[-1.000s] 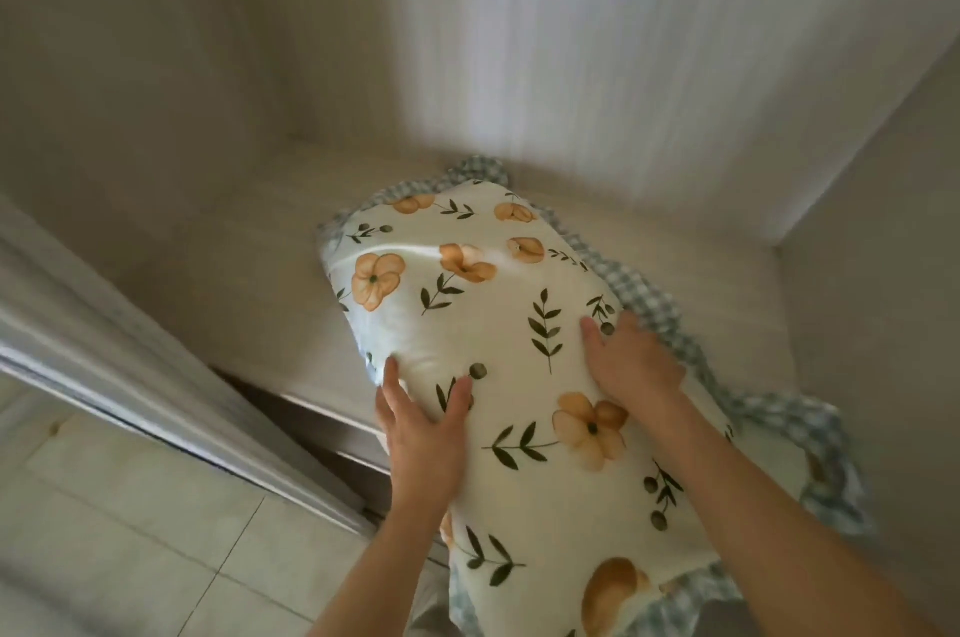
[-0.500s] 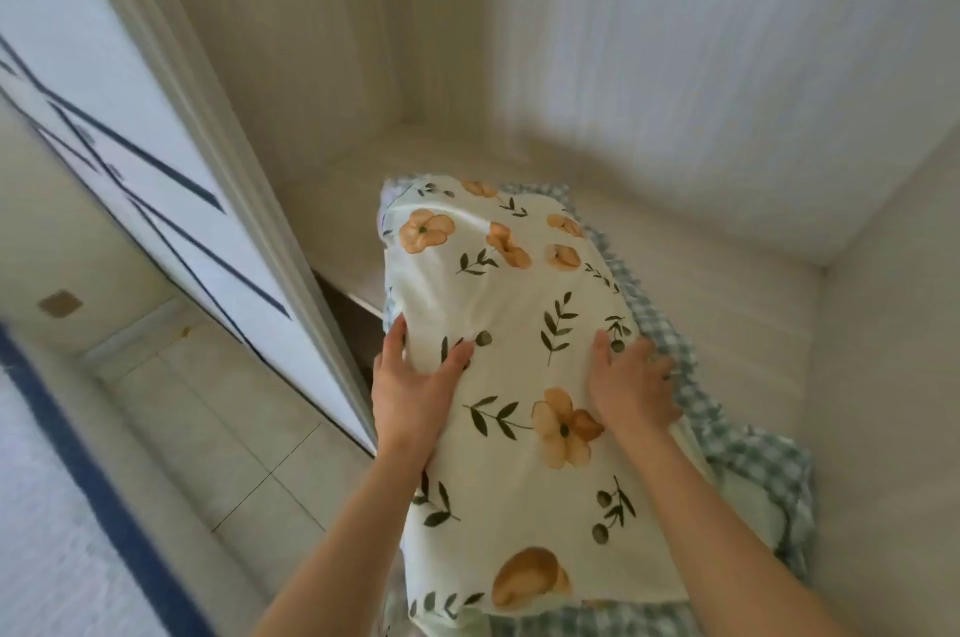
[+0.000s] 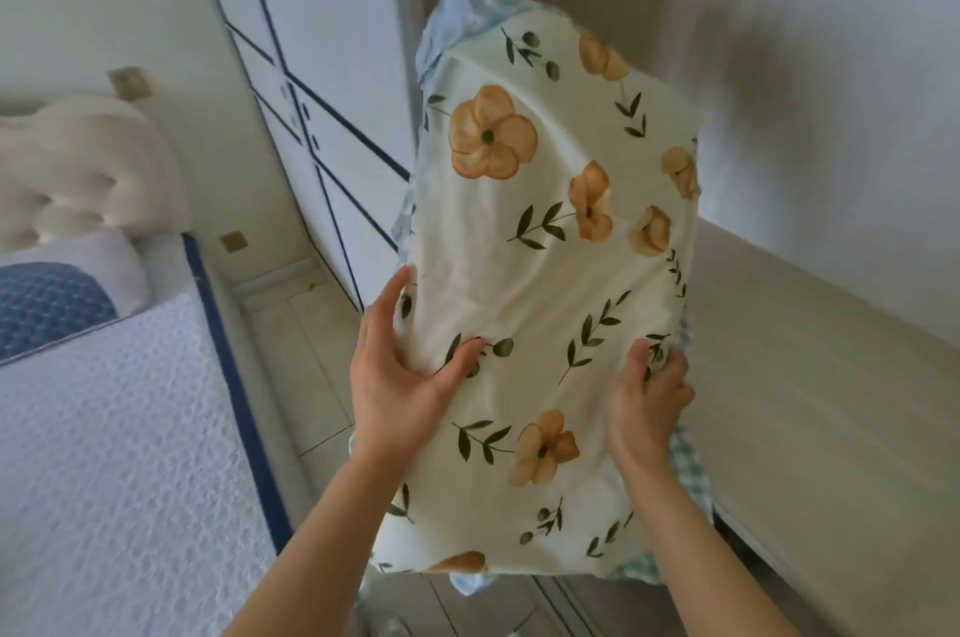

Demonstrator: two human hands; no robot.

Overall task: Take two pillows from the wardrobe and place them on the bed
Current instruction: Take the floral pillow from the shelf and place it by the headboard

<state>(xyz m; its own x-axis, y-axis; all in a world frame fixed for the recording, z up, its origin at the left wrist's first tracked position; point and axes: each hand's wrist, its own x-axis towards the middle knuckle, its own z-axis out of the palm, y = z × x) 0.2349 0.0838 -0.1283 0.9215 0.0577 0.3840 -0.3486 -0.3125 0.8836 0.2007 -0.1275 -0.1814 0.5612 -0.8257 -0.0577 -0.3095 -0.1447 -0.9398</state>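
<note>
A cream pillow (image 3: 540, 273) printed with orange flowers and green leaves hangs upright in the air in front of the wardrobe opening. My left hand (image 3: 397, 376) grips its left edge and my right hand (image 3: 647, 400) grips its right edge, both low on the pillow. Blue-and-white checked fabric (image 3: 688, 473) shows behind it at the top, right and bottom edges; I cannot tell whether it is a second pillow or the back of this one. The bed (image 3: 104, 428) with its white textured cover lies at the lower left.
The wardrobe shelf (image 3: 831, 376) runs along the right. A white wardrobe door (image 3: 322, 91) with dark blue lines stands behind the pillow's left side. A strip of tiled floor (image 3: 311, 350) separates bed and wardrobe. A blue pillow (image 3: 47, 304) and cream headboard (image 3: 83, 169) sit at the bed's head.
Both hands have lifted the floral pillow off the wardrobe shelf and swung it up and to the left. My view has turned left, bringing the bed into sight.
</note>
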